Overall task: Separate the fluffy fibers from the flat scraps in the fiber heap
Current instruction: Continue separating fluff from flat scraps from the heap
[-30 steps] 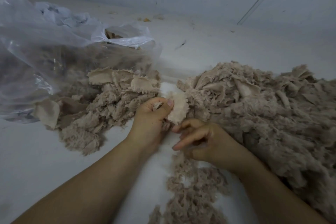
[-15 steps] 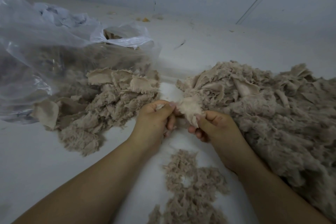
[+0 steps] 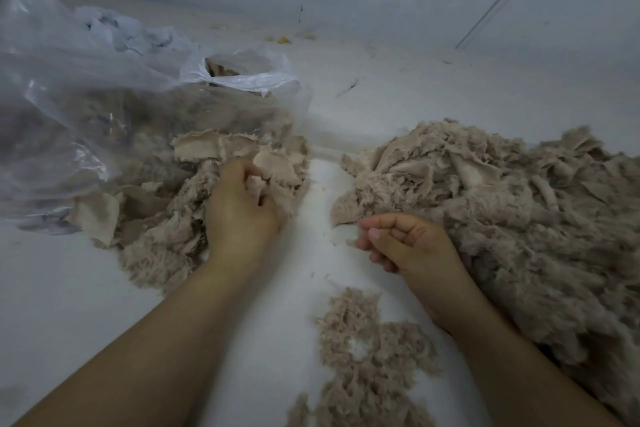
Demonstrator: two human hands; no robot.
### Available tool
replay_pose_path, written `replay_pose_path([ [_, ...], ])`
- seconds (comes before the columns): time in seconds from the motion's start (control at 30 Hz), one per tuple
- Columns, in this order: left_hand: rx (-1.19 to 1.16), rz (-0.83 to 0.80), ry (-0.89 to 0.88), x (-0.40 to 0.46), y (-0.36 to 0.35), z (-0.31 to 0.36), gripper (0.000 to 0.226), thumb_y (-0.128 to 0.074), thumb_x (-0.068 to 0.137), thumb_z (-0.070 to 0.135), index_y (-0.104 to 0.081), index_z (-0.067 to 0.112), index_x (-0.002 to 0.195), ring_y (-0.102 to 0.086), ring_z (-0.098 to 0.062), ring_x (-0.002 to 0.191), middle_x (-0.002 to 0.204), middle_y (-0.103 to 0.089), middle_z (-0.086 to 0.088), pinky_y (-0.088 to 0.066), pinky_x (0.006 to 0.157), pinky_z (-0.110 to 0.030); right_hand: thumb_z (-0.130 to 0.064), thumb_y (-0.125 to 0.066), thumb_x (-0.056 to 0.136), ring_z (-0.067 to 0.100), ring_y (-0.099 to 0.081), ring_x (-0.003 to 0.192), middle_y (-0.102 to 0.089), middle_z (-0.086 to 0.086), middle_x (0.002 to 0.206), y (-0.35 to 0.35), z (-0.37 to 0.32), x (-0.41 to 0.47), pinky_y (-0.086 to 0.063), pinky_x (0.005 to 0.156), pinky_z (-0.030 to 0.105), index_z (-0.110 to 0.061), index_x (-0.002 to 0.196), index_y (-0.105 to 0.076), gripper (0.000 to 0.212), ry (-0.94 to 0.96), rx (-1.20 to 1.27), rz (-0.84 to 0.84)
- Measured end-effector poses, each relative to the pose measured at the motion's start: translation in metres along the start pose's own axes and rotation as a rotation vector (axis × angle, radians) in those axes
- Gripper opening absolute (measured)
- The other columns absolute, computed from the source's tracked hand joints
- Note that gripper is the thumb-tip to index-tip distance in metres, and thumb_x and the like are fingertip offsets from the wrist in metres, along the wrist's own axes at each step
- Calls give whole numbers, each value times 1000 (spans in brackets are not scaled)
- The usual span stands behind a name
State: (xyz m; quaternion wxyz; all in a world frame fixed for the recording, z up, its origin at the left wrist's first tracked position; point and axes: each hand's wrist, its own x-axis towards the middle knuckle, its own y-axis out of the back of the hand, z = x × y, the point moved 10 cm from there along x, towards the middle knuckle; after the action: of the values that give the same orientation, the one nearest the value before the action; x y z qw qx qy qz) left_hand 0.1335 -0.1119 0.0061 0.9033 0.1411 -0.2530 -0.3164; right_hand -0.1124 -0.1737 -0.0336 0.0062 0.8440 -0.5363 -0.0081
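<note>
Left hand: over the left pile, fingers curled around a flat scrap at the pile's top edge.
Right hand: at the near-left edge of the heap, fingers loosely curled; whether they pinch any fiber I cannot tell.
Heap: large mound of beige fluffy fiber mixed with flat scraps, filling the right side and running off the right edge.
Left pile: smaller mound left of the heap, apart from it across a bare white strip; paler flat pieces lie along its far side, fluffier matter on its near side.
Fluff: loose, thin patch of fluffy fiber in the near middle, between the two forearms, just beside the right forearm.
Bag: clear plastic, far left, its mouth open toward the far side, beige material showing through; the left pile touches its near side.
Floor: white, with small bits of debris scattered at the far side by the wall.
</note>
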Motion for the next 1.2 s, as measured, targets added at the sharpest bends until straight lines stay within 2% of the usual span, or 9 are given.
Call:
replay_pose_path([
  [0.1, 15, -37, -223, -16, -5, 40, 47, -64, 75, 6, -37, 38, 97, -48, 16, 81, 84, -45, 22, -35, 61, -8, -6, -59, 95, 7, -64, 65, -76, 4, 86, -2, -1, -2, -48, 56, 17, -14, 101, -71, 16, -1, -24, -8],
  [0.17, -120, -230, -224, -36, -30, 52, 43, -67, 71, 19, -40, 34, 101, -51, 9, 78, 89, -48, 19, -36, 63, -5, -14, -64, 92, 6, -65, 66, -76, 2, 85, -4, -6, -3, -49, 56, 17, -15, 102, -71, 13, 27, -38, -26],
  [0.33, -303, -769, -36, -83, -88, 51, 54, -69, 66, 25, -50, 30, 117, -66, -14, 84, 103, -60, 2, -58, 68, -33, -20, -70, 81, 10, -69, 66, -75, 3, 76, -7, -12, -3, -51, 57, 18, -8, 95, -72, 18, 73, 32, -27],
  [0.4, -377, -738, 28, -78, -87, 46, 43, -73, 74, 12, -56, 21, 113, -66, -26, 81, 99, -64, -7, -58, 69, -42, -14, -68, 89, 9, -62, 58, -70, 1, 67, 1, -11, -2, -48, 54, 18, -9, 87, -72, 7, 92, -36, 24],
  [0.5, -410, -610, 94, -65, -79, 34, 10, -70, 86, 3, -64, 11, 86, -57, -18, 50, 64, -63, -8, -47, 48, -28, -17, -60, 96, 10, -52, 53, -59, 3, 60, 7, -5, 1, -45, 52, 20, -13, 79, -72, 21, 77, -37, 53],
  [0.6, -463, -568, 163, -58, -76, 24, 19, -63, 93, 8, -63, 7, 74, -43, -13, 35, 46, -54, -5, -34, 38, -19, -21, -56, 99, 9, -49, 49, -57, 1, 56, 10, -1, 4, -43, 49, 19, -13, 78, -71, 26, 52, -37, 95],
  [0.77, -514, -741, 106, -67, -88, 38, 16, -77, 81, 22, -65, 15, 89, -51, -22, 46, 64, -62, -13, -40, 43, -24, -28, -57, 98, 8, -44, 44, -52, 0, 49, 11, -3, 3, -39, 44, 18, -4, 66, -62, 41, 79, -74, 117],
  [0.9, -452, -741, 8, -73, -90, 46, 13, -73, 84, 4, -61, 8, 87, -55, -21, 51, 70, -64, -23, -43, 40, -24, -40, -64, 86, 8, -44, 42, -56, 3, 49, 5, -11, 1, -39, 43, 18, -6, 58, -61, 44, 114, -99, 105],
  [1.2, -753, -856, 298, -79, -95, 41, 44, -43, 103, 25, -65, 12, 67, -48, -25, 36, 58, -59, -22, -35, 38, -22, -38, -58, 89, 11, -39, 42, -50, 6, 49, 11, -18, -3, -36, 42, 20, -3, 56, -54, 48, 157, -91, 187],
])
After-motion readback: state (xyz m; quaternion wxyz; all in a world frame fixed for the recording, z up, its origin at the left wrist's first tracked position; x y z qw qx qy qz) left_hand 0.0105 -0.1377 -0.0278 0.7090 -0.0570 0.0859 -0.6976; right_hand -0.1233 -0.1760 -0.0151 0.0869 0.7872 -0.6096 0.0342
